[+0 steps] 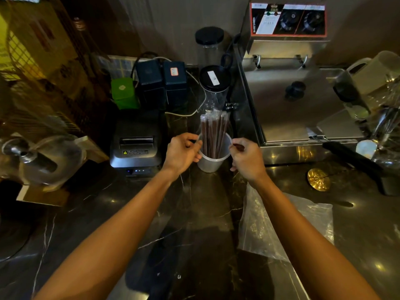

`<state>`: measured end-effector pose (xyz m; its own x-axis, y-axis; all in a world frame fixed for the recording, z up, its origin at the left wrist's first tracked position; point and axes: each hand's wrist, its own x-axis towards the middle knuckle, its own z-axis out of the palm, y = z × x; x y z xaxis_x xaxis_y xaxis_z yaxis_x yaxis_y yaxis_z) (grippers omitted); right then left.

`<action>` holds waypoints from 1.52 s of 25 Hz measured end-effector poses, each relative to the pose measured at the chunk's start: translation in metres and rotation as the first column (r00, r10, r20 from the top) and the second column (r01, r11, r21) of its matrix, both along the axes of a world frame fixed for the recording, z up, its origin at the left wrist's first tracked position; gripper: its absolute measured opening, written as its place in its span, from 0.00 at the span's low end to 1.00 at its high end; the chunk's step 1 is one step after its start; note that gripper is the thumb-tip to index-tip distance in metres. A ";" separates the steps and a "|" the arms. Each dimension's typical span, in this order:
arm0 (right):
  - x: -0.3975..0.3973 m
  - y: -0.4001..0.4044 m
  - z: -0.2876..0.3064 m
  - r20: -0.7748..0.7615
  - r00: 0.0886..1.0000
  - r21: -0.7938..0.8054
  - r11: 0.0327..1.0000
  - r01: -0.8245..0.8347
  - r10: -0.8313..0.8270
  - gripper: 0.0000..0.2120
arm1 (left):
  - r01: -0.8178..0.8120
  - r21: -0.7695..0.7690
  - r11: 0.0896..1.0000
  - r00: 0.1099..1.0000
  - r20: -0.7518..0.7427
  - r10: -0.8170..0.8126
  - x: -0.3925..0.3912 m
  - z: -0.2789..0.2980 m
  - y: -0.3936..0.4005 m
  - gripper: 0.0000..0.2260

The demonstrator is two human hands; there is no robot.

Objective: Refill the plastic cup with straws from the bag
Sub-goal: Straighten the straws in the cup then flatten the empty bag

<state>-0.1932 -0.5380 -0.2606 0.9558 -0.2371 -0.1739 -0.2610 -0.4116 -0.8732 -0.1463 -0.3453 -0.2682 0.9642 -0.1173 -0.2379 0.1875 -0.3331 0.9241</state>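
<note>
Your left hand [183,150] grips the plastic cup [211,159] of wrapped straws [214,133]; your right hand [245,158] pinches its rim.

One translucent plastic cup [211,158] at centre holds a bundle of wrapped dark brown straws [213,133], too many to count; one clear plastic bag [281,226] lies near right; two black-lidded clear jars [213,83] far centre; two dark tins [161,83] and one green tin [124,93] far left
</note>
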 end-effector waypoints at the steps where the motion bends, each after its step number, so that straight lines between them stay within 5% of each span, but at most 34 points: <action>1: 0.000 0.001 -0.002 0.004 1.000 -0.004 1.000 -0.001 0.001 0.04 | -0.009 -0.014 1.000 1.000 -0.010 0.008 0.000 -0.002 0.001 0.12; 12: -0.039 -0.011 -0.005 -0.042 0.997 -0.054 0.996 0.067 -0.069 0.10 | -0.191 0.006 0.982 0.971 -0.144 0.190 -0.052 -0.003 -0.009 0.17; 16: -0.090 -0.025 -0.009 0.019 0.998 -0.206 0.977 0.056 -0.053 0.10 | 0.008 0.019 1.000 0.975 -0.223 -0.004 -0.091 -0.012 -0.037 0.15; 21: -0.145 -0.046 -0.020 -0.107 0.992 -0.483 0.869 -0.109 0.065 0.10 | 0.302 0.076 0.950 0.881 -0.402 -0.248 -0.124 -0.024 -0.077 0.16; 26: -0.210 -0.061 -0.036 -0.232 0.966 -0.458 0.863 -0.211 0.113 0.16 | 0.473 0.168 0.865 0.822 -0.439 -0.364 -0.154 -0.032 -0.105 0.14; 38: -0.268 -0.065 -0.061 -0.292 0.953 -0.561 0.793 -0.239 0.081 0.46 | 0.361 -0.014 0.933 0.831 -0.449 -0.328 -0.179 -0.030 -0.119 0.09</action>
<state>-0.4608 -0.6034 -0.3213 0.9351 -0.2158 -0.2810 -0.3130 -0.8749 -0.3695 -0.3257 -0.4639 -0.2983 0.6583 -0.3900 -0.6438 0.4270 -0.5110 0.7461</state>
